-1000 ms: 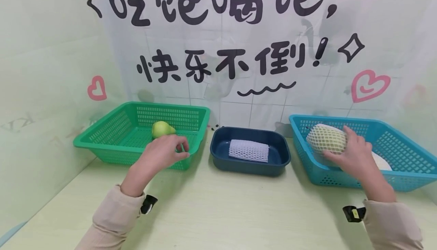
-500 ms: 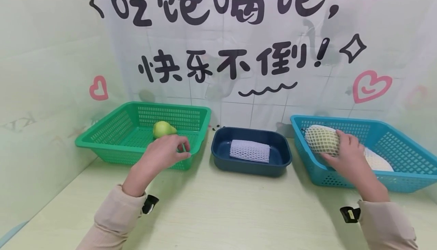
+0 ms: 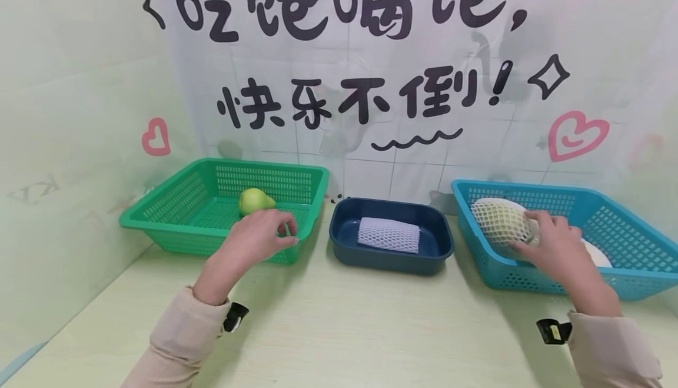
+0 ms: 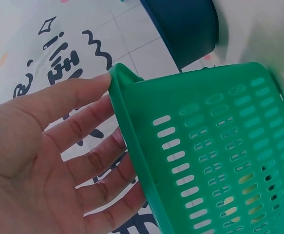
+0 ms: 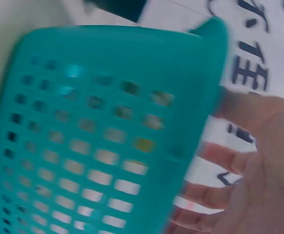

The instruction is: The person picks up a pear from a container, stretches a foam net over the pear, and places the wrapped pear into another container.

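A pale yellow-green fruit in a white foam net (image 3: 500,222) lies at the left end of the blue basket (image 3: 535,273). My right hand (image 3: 558,252) is just to its right, over the basket's front rim, with thumb and fingers spread apart. Whether the fingertips still touch the net I cannot tell. Over the front right rim of the green basket (image 3: 182,236), my left hand (image 3: 259,238) hangs with loosely bent fingers and holds nothing. Behind that hand a bare green pear (image 3: 255,201) lies in the basket. In the right wrist view the blue basket's wall hides the fruit.
Between the two baskets stands a dark blue tray (image 3: 392,264), with a flat white foam net sleeve (image 3: 388,235) in it. Another white netted item (image 3: 595,254) shows behind my right hand in the blue basket. A printed wall sheet (image 3: 365,164) hangs behind.
My right hand moved left with the netted fruit, set it down at the blue basket's left end, then drew back slightly right with its fingers opened. My left hand stayed where it was.
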`<state>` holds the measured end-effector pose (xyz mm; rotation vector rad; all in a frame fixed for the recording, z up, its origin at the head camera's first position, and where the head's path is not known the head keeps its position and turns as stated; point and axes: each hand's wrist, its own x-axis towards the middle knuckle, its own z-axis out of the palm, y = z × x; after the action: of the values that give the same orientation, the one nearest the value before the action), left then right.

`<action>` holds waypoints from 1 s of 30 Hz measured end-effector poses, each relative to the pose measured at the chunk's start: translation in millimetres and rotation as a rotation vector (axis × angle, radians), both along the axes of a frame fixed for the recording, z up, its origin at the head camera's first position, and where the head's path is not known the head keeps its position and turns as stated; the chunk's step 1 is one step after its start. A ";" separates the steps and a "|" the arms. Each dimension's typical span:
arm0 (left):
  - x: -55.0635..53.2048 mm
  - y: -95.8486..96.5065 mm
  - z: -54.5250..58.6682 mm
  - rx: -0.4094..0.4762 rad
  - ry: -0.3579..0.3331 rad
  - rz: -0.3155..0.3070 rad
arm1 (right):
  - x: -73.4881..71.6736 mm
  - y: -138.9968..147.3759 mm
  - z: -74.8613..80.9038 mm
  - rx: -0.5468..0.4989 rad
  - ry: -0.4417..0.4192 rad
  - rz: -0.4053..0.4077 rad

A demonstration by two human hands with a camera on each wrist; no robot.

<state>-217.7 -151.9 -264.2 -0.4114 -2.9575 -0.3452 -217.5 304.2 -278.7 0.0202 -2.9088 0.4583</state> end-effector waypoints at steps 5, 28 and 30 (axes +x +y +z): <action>-0.5 0.8 0.3 0.003 -0.002 0.002 | 5.3 2.5 13.5 0.040 -0.042 0.049; -0.5 -0.1 -1.1 0.006 0.006 0.000 | 6.1 -7.2 7.8 -0.036 0.048 -0.025; -0.1 0.0 -1.0 0.006 0.004 0.002 | 6.4 -10.6 8.5 -0.051 0.084 -0.022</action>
<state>-217.8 -151.9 -265.2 -0.4085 -2.9516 -0.3531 -211.0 293.6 -270.2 0.0006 -2.8110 0.5156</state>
